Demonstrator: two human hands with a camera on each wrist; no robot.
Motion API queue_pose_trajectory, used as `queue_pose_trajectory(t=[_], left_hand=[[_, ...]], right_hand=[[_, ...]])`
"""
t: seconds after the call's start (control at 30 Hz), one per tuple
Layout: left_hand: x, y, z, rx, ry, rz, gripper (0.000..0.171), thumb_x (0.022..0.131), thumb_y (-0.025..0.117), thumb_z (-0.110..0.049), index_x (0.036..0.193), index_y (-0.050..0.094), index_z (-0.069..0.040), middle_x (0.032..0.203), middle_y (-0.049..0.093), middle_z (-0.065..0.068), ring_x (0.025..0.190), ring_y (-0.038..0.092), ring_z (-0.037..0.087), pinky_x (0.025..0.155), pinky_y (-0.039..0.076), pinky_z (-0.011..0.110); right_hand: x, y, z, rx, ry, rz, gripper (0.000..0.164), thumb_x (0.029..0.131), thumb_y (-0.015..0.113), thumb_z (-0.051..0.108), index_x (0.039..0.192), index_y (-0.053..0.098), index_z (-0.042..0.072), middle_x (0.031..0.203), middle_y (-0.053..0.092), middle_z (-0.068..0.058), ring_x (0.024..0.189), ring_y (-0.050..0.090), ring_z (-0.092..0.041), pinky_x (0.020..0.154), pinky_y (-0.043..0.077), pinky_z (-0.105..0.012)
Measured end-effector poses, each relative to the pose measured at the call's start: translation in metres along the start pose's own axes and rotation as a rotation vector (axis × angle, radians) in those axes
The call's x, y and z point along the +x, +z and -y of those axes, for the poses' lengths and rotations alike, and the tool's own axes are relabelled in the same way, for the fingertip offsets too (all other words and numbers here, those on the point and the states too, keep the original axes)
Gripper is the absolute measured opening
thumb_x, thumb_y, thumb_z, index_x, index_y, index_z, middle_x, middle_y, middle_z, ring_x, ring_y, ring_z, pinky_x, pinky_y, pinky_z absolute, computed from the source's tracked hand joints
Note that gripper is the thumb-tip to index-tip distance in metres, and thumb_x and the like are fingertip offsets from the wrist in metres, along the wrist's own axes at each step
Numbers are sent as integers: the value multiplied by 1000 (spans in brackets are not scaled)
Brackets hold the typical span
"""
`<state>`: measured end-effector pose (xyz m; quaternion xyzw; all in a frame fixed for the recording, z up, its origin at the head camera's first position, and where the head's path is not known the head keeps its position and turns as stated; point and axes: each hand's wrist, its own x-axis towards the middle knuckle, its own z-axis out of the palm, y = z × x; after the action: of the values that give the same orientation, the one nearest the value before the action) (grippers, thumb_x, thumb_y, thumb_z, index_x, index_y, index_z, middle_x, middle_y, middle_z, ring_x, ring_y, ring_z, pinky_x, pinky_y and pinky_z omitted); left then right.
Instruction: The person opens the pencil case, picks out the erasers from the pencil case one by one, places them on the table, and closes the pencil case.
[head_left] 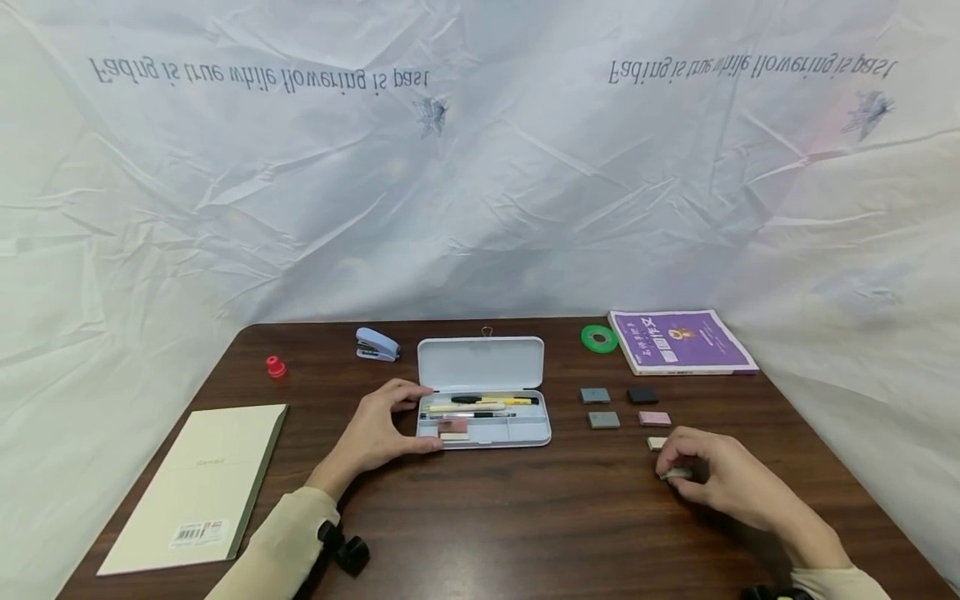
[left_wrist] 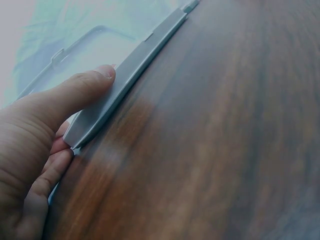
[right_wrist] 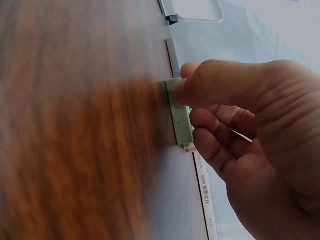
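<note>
An open light-grey pencil case (head_left: pixel 529 430) lies on the table with its lid raised. My left hand (head_left: pixel 375 429) grips its left end, thumb on the front wall and fingers at the back corner; in the left wrist view the thumb presses the case's front wall (left_wrist: pixel 145 52). Inside are a yellow-and-black pen (head_left: pixel 521 401), a cream pen (head_left: pixel 468 407), a clear pen with black parts (head_left: pixel 487 415) and pink and white erasers (head_left: pixel 453 427) in the front-left compartment. At the right, my right hand (head_left: pixel 723 475) pinches a pale grey-green eraser (right_wrist: pixel 181 120) low over the table.
Beyond the right hand lie a white eraser (head_left: pixel 656 443), a pink one (head_left: pixel 654 418), a black one (head_left: pixel 642 395) and two grey ones (head_left: pixel 603 420). Farther back are green tape (head_left: pixel 599 338), a purple book (head_left: pixel 682 342), a stapler (head_left: pixel 377 344) and a red object (head_left: pixel 276 367). A cream notebook (head_left: pixel 198 483) lies left.
</note>
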<state>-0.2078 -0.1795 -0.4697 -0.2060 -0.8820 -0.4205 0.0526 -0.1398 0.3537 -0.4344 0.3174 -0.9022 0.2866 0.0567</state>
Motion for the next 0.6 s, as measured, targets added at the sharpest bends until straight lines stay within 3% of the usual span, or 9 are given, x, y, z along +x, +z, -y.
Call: queue_pose_trajectory(t=[0.13, 0.37, 0.6], left_hand=[[0, 0, 1, -14, -3, 1, 80, 76, 104, -54, 143, 75, -21, 138, 68, -3, 129, 70, 22, 112, 61, 45], [0, 0, 1, -3, 28, -6, 80, 76, 104, -53, 143, 75, -19, 137, 69, -3, 127, 71, 20, 112, 62, 43], [-1, -1, 1, -8, 25, -6, 80, 76, 104, -52, 143, 75, -19, 137, 69, -3, 128, 71, 21, 112, 62, 43]], right_hand=[[-1, -2, 0, 14, 12, -34, 44, 85, 93, -5, 102, 78, 32, 104, 73, 17, 92, 69, -5, 78, 56, -14], [4, -13, 3, 152, 86, -239, 43, 89, 87, -13, 122, 78, 13, 113, 77, -6, 94, 72, -13, 79, 62, -16], [26, -19, 15, 151, 114, -320, 51, 90, 90, -6, 134, 77, 16, 124, 78, 2, 102, 76, -12, 85, 62, -16]])
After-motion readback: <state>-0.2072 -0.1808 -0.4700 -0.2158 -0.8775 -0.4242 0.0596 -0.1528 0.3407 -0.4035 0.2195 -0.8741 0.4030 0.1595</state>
